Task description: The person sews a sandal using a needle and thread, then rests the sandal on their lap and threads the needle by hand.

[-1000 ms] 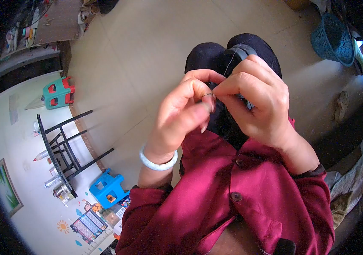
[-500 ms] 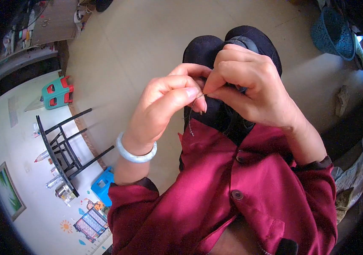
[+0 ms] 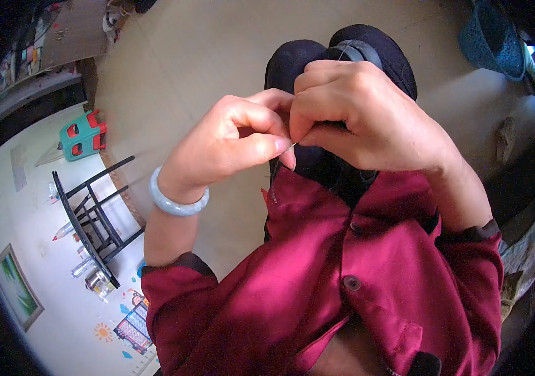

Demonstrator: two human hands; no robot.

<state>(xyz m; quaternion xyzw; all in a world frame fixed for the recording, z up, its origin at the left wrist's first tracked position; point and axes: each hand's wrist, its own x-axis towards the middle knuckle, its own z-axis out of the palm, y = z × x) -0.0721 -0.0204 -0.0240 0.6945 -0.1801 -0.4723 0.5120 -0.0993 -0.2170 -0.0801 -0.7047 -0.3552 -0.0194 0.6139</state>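
Observation:
Close together above my lap, my left hand [image 3: 236, 138] and my right hand [image 3: 358, 119] pinch the same thin thread-like strand [image 3: 289, 148]. The left thumb presses it against the fingers, and the right fingertips grip it just beside them. A fine end hangs below my left fingers; whether a needle or small bead is on it, I cannot tell. Beyond my right hand, a grey curved band [image 3: 368, 51] rests on my black-clad knee [image 3: 374, 37], with a faint line of thread near it. A pale bangle [image 3: 178, 199] circles my left wrist.
To the left stand a black folding-type frame [image 3: 95, 219] and a green and red plastic stool [image 3: 83, 136]. A blue basket [image 3: 493, 41] is at the upper right. Below it lie a shoe-like item [image 3: 505, 139] and crumpled plastic [image 3: 530, 238].
Both hands stay pinched together, moved slightly left and up. My left forearm has swung outward to the left, and my right hand has turned more knuckles-up. The hanging strand has shifted left.

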